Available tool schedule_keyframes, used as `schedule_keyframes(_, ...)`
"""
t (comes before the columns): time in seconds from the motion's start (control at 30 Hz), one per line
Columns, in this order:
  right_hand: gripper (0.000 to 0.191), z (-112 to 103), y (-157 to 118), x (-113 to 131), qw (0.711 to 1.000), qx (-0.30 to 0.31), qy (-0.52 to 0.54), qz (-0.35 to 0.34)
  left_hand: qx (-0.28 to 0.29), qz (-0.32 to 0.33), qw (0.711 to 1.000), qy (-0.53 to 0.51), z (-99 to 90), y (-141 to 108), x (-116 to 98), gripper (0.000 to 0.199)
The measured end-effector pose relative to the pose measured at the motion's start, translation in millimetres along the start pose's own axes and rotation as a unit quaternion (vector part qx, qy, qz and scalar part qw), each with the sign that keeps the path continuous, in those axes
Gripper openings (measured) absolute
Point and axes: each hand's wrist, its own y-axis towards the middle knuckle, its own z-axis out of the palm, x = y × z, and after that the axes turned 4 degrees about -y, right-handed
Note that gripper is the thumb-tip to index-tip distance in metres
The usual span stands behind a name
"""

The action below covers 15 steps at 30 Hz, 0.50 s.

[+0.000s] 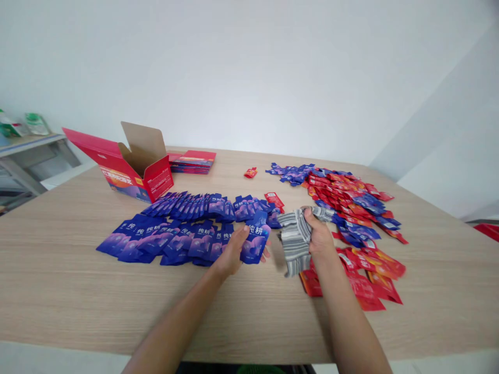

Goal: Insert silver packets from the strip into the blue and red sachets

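Near the middle of the table, my left hand (234, 250) is closed around a blue pouch (256, 239) with white lettering, its printed face toward me. To the right, my right hand (320, 234) grips a grey and white striped cloth (296, 241), which hangs down from the fingers and is slightly blurred. Left of my left hand, overlapping blue pouches (183, 241) lie in two rows. Red pouches (370, 278) lie beside and partly behind my right forearm.
An open red carton (128, 171) stands at the left with flaps raised. Behind it lie flat red cartons (195, 160) in a stack. A mixed heap of red and blue pouches (351, 200) covers the back right. One red pouch (250, 172) lies alone near the back.
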Motion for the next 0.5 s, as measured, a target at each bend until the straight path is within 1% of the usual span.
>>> schedule_keyframes(0.1, 0.061, 4, -13, 5, 0.993, 0.11, 0.013, 0.041, -0.001, -0.006, 0.999, -0.037, -2.8, 5, 3, 0.063)
schedule_keyframes(0.17, 0.061, 11, -23, 10, 0.981, 0.182, 0.025, 0.067, -0.012, -0.016, 0.997, -0.077, -3.0, 7, 3, 0.065)
schedule_keyframes(0.23, 0.058, 22, -30, 15, 0.966, 0.247, 0.014, 0.073, -0.027, -0.016, 0.993, -0.116, -1.7, 8, 2, 0.067)
schedule_keyframes(0.3, 0.052, 34, -36, 18, 0.956, 0.289, -0.024, 0.046, -0.036, 0.004, 0.989, -0.141, 0.0, 8, -1, 0.068)
schedule_keyframes(0.37, 0.044, 44, -39, 19, 0.949, 0.306, -0.078, -0.005, -0.039, 0.029, 0.988, -0.144, 0.6, 8, -4, 0.067)
schedule_keyframes(0.43, 0.038, 51, -42, 18, 0.941, 0.3, -0.141, -0.071, -0.044, 0.032, 0.989, -0.137, 0.0, 8, -6, 0.066)
schedule_keyframes(0.5, 0.034, 55, -43, 15, 0.928, 0.28, -0.204, -0.141, -0.046, 0.023, 0.99, -0.131, -0.8, 8, -5, 0.064)
